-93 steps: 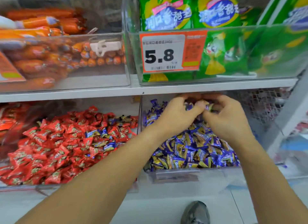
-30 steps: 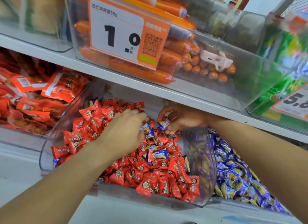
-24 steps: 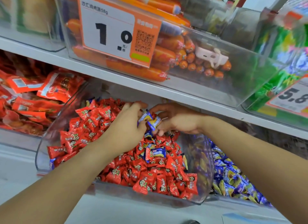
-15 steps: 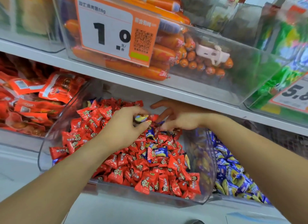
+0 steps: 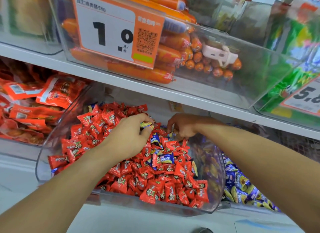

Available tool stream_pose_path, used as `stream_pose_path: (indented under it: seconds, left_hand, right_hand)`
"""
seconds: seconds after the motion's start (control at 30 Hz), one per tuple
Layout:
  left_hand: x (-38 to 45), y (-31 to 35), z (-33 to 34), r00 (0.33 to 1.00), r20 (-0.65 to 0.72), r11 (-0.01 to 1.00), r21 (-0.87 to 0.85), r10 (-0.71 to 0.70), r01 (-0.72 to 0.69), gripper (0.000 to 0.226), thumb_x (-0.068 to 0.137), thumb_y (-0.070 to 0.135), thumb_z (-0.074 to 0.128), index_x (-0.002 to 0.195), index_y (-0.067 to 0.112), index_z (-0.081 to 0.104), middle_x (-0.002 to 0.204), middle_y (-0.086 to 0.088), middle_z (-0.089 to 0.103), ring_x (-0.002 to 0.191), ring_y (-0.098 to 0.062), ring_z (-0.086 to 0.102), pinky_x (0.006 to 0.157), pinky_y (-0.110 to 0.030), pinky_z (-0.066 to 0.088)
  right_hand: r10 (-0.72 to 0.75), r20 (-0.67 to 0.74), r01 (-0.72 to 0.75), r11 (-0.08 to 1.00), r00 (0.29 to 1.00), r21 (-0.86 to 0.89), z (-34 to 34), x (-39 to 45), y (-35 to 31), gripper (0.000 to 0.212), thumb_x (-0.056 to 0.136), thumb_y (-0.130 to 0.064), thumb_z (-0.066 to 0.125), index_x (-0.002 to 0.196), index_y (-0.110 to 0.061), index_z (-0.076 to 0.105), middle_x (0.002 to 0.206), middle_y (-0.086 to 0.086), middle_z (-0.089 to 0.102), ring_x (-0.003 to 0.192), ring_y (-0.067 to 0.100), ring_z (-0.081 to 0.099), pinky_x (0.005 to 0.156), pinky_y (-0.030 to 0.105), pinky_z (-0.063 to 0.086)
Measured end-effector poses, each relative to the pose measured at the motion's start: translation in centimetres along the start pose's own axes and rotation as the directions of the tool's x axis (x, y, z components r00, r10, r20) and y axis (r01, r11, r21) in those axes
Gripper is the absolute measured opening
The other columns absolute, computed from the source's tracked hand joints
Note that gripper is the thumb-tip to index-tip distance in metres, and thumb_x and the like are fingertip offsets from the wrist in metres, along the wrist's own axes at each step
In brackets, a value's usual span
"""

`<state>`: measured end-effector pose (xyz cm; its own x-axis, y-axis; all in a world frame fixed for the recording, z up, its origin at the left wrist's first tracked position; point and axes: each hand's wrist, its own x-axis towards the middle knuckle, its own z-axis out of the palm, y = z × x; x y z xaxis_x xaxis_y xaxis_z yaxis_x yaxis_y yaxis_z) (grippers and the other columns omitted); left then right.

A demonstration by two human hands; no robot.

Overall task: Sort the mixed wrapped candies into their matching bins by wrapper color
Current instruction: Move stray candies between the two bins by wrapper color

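Note:
A clear bin on the lower shelf holds a heap of red wrapped candies with a few blue-and-yellow candies mixed in. My left hand lies on the heap and pinches a blue-and-yellow candy between thumb and fingers. My right hand is at the back right of the heap, fingers curled round a blue-and-yellow candy. To the right, a second bin holds blue-and-yellow candies.
The shelf board hangs low over both hands. Above it stands a clear bin of orange sausages with a 1.0 price tag. Red snack packets fill the left. Green bags sit top right.
My right hand has dropped from open fingers over the heap to curled fingers picking among the candies. My left hand keeps its candy and has barely moved.

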<state>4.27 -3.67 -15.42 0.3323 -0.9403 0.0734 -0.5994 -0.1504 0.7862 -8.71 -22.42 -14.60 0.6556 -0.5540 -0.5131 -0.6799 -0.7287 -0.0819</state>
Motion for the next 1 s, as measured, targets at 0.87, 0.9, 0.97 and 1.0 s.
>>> stream_pose_path:
  seconds: [0.87,0.9,0.97,1.0]
  left_hand:
    - [-0.4,-0.8,-0.1,0.996,0.069,0.995,0.075,0.059,-0.064,0.02,0.097,0.027,0.056,0.116,0.03,0.06,0.037,0.006,0.042,0.035,-0.008,0.038,0.039,-0.017,0.03]
    - [-0.4,-0.8,-0.1,0.996,0.067,0.995,0.074,0.061,-0.066,0.02,0.097,0.027,0.056,0.116,0.031,0.06,0.038,0.005,0.042,0.035,-0.008,0.038,0.039,-0.017,0.03]
    - [-0.4,-0.7,-0.1,0.996,0.066,0.996,0.064,0.063,-0.067,0.02,0.097,0.026,0.055,0.117,0.03,0.06,0.04,0.006,0.043,0.034,-0.008,0.037,0.038,-0.016,0.028]
    - [-0.4,-0.6,-0.1,0.996,0.064,0.996,0.054,0.065,-0.069,0.02,0.097,0.026,0.055,0.117,0.029,0.06,0.042,0.006,0.044,0.034,-0.008,0.037,0.038,-0.016,0.028]
  right_hand:
    - [0.054,0.058,-0.061,0.988,0.997,0.143,0.4,1.8,-0.2,0.031,0.087,-0.01,0.075,0.117,-0.009,0.065,0.097,0.008,0.071,0.064,0.02,0.074,0.057,0.028,0.06]
    - [0.057,0.049,-0.065,0.982,0.997,0.178,0.1,1.4,0.1,0.023,0.088,-0.008,0.073,0.11,-0.008,0.065,0.087,0.008,0.073,0.06,0.015,0.073,0.052,0.023,0.056]
    - [0.064,-0.006,-0.059,0.953,0.998,0.297,-0.6,0.4,0.6,0.019,0.091,-0.005,0.068,0.108,-0.008,0.061,0.073,0.003,0.069,0.05,0.005,0.068,0.048,0.016,0.05]
    - [0.054,-0.046,-0.033,0.926,0.997,0.376,-1.0,-0.4,0.6,0.02,0.093,-0.004,0.066,0.112,-0.006,0.059,0.072,0.002,0.066,0.047,0.001,0.065,0.048,0.014,0.05]
